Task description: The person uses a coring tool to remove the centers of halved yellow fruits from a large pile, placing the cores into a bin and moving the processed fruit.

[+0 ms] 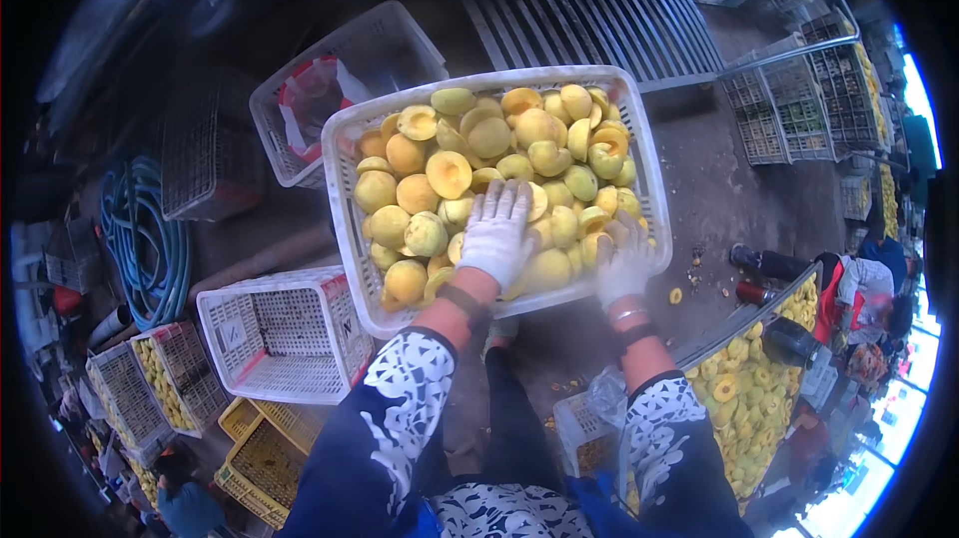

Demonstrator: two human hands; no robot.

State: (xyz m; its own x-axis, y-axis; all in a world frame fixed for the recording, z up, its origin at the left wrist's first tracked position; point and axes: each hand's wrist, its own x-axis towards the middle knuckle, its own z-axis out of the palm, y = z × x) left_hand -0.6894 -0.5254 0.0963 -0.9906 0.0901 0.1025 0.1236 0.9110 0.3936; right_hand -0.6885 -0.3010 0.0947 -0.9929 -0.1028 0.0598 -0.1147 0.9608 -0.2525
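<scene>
A white plastic crate (479, 79) heaped with yellow peaches (449, 174), many of them halved and pitted, stands before me. My left hand (497, 229), in a pale glove, lies flat on the fruit near the crate's middle, fingers extended. Near the lower right corner, my gloved right hand (626, 257) reaches over the rim and touches the fruit there. It is blurred by motion, but its fingers look extended, and I see nothing gripped in either hand. Whatever supports the crate is hidden beneath it.
An overturned white crate (296, 336) and a crate holding a red-and-white bucket (322, 100) flank mine on the left. Coiled blue hose (142, 238) lies farther left. Beyond is a slatted metal grate (592, 28). A trough of peaches (742, 410) and seated people are on the right.
</scene>
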